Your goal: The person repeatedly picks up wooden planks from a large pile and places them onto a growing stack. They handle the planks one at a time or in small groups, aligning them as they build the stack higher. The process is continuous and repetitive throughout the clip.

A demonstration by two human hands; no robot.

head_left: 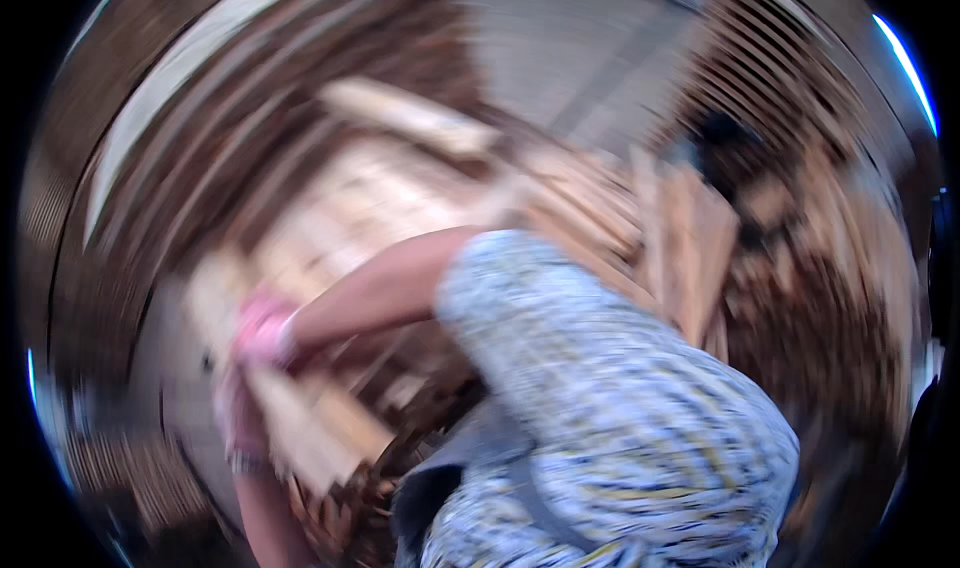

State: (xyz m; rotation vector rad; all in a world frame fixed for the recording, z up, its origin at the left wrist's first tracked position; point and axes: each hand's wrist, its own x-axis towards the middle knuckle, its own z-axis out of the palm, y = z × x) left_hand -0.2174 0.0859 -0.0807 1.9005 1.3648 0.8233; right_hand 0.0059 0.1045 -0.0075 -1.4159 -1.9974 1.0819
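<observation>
Watching remotely, I see the left hand [238, 410] and right hand [266, 330] at a pale board [302, 426]; through blur I cannot tell their openness or grip.

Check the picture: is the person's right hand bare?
No, the right hand wears a pink glove, which stands out against the uncovered forearm.

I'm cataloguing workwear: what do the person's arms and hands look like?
Pink gloves cover the right hand and left hand. The right sleeve is short and whitish, patterned in blue and yellow; a greyish band circles the left wrist. Blur hides finer detail.
</observation>
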